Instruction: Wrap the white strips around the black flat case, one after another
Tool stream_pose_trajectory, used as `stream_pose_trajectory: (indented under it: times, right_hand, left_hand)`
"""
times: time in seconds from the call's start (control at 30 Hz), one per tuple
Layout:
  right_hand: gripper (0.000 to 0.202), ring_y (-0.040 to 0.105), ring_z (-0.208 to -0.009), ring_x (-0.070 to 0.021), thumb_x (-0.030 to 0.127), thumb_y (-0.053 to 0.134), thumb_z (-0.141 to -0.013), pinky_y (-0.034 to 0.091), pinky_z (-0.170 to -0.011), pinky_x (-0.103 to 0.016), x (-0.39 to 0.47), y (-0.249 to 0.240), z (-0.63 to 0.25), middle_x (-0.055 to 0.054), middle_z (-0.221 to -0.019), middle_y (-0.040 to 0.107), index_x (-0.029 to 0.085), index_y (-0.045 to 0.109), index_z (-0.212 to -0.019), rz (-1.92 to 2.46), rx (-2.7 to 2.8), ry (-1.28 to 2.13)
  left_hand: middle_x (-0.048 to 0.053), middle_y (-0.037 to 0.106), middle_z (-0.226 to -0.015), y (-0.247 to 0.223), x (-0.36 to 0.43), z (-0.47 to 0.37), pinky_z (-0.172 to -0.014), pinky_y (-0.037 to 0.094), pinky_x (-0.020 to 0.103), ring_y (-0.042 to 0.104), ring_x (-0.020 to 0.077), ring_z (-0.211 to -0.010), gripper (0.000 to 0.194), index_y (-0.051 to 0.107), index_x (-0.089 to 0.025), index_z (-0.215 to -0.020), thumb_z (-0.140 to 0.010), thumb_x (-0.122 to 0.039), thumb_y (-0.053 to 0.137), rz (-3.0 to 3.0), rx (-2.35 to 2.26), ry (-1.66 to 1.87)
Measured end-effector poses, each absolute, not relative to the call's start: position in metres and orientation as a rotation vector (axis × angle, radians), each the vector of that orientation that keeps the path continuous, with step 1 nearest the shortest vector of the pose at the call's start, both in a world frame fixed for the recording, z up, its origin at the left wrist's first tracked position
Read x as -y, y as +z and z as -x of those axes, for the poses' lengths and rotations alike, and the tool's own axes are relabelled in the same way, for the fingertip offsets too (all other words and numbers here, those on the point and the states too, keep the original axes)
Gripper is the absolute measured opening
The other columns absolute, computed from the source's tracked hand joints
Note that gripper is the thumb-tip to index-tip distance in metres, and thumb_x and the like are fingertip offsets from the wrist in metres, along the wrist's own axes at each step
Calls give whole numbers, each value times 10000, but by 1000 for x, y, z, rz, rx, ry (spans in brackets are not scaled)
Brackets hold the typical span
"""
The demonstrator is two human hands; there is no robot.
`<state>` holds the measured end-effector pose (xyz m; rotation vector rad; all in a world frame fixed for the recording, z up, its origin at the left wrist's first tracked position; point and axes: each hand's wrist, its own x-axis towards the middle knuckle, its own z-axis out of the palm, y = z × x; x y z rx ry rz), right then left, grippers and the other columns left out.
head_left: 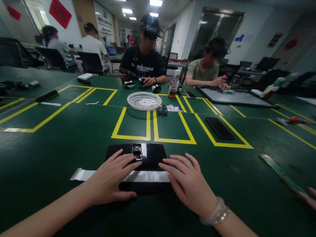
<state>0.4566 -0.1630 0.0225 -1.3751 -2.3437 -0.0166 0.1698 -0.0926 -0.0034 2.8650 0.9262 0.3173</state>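
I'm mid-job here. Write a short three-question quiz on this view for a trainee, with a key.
1. Multiple choice: what lies across the black panel between the left hand and right hand?
a) a bottle
b) a white strip
c) a phone
2. True or false: bracelets circle both wrists.
3. Where is the round white basket relative to the panel?

Key:
1. b
2. False: bracelets show only on the right wrist.
3. Beyond it, farther from both hands.

Lettering point(144, 69) "ANGEZGH" (ends unclear) on a black shirt point(145, 58)
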Motion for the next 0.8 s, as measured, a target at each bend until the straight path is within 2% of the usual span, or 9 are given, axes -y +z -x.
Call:
stream_pose_trajectory:
  times: [0.1, 0.23, 0.4, 0.53, 0.67, 0.8]
  right_hand:
    - [407, 504, -1279, -239, 152, 458, -959, 238, -1138, -528, 162, 23, -458, -18, -1308, 645, 305, 582, -1315, 1370, 2316, -43]
    - [383, 522, -1258, -235, 166, 471, -960, 260, -1128, -520, 161, 24, -460, -15, -1278, 661, 308, 597, -1294, 1370, 2304, -59]
    - [358, 539, -1235, -232, 173, 493, -954, 279, -1118, -516, 161, 23, -461, -9, -1241, 679, 316, 624, -1255, 1355, 2310, -70]
    - [352, 545, -1232, -241, 172, 504, -951, 293, -1115, -529, 160, 22, -462, -22, -1227, 685, 312, 634, -1247, 1361, 2320, -85]
    - [346, 546, -1234, -245, 180, 511, -952, 295, -1117, -542, 160, 20, -463, -27, -1231, 683, 312, 633, -1248, 1366, 2331, -87]
    - [335, 543, -1242, -243, 180, 524, -946, 293, -1121, -547, 160, 20, -463, -20, -1238, 680, 310, 638, -1232, 1380, 2336, -82]
  left_hand:
    - [93, 502, -1461, -1, 92, -166, -1199, 218, 577, 456, 317, -1357, 793, 442, -294, -1460, -774, -614, 677, -2869, -938, 368]
    - [82, 506, -1457, 8, 81, -151, -1190, 199, 603, 450, 323, -1356, 751, 464, -299, -1445, -797, -637, 637, -2880, -1100, 392]
    - [131, 528, -1420, 18, 51, -110, -1184, 176, 595, 466, 337, -1326, 775, 539, -201, -1382, -814, -729, 530, -2838, -1511, 433]
    - [166, 546, -1379, 19, 26, -64, -1117, 259, 605, 486, 342, -1283, 729, 535, -133, -1354, -879, -683, 463, -2711, -1848, 368]
    - [188, 575, -1319, 14, 9, -21, -1027, 369, 542, 512, 369, -1223, 759, 543, -89, -1334, -889, -690, 412, -2579, -2099, 212]
    - [211, 573, -1305, 7, 2, 4, -1009, 376, 527, 515, 395, -1204, 834, 527, -54, -1352, -877, -721, 369, -2419, -2224, 153]
